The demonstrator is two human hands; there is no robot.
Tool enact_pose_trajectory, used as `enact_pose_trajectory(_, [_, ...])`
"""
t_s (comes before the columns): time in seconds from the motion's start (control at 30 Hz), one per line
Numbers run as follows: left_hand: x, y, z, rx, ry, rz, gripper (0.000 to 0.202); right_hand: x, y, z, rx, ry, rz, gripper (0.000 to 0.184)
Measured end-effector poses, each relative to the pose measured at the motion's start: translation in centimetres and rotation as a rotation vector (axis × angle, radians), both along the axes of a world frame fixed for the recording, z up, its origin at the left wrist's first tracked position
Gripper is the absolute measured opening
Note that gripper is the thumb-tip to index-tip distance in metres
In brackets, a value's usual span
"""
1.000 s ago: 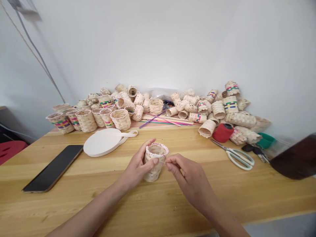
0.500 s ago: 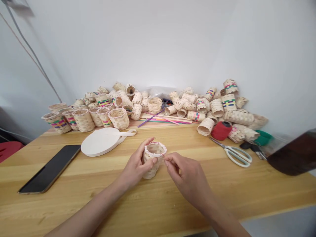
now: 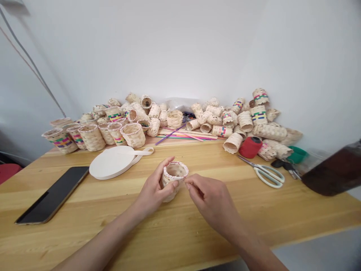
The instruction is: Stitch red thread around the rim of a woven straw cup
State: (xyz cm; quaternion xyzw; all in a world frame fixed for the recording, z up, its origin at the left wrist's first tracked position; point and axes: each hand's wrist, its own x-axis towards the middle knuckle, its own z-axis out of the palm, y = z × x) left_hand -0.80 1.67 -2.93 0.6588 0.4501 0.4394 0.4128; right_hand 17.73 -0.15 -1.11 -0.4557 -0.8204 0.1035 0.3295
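A small woven bamboo basket (image 3: 173, 172) with a pink-and-white bound rim is held over the near middle of a pale wooden table (image 3: 84, 210). Its long axis stands nearly upright, leaning slightly to the right, and its open mouth is pointed upward. The basket is wrapped by the partly closed left hand (image 3: 158, 184), with the fingers curled around its left side and the thumb laid across its near side. The right hand (image 3: 210, 199) is almost closed and is kept just to the right of the basket, its forearm angled in from the near right. The right fingertips (image 3: 187, 184) are pinched together at the rim; whether a thin strand is gripped between them cannot be told.

A coiled cream-white strip (image 3: 111, 162) is laid to the far left of the hands, and a black smartphone (image 3: 52, 194) is placed near the left edge. White-handled scissors (image 3: 267, 175) and a red thread spool (image 3: 250, 147) are found to the right. A heap of woven bamboo baskets (image 3: 203, 120) is piled along the far edge.
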Motion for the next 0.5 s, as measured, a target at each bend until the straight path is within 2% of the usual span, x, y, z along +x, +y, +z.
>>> enact_pose_trajectory(0.2, [0.3, -0.5, 0.2, 0.044, 0.005, 0.05, 0.063, -0.6, -0.6, -0.1, -0.016, 0.044, -0.048, 0.013])
enact_pose_trajectory(0.37, [0.3, -0.6, 0.0, 0.045, -0.101, -0.006, 0.066, -0.7, -1.0, -0.1, -0.012, 0.067, -0.049, 0.012])
enact_pose_trajectory(0.5, [0.2, -0.5, -0.3, 0.042, -0.11, 0.013, 0.059, -0.8, -1.1, -0.1, -0.015, 0.059, -0.06, 0.012])
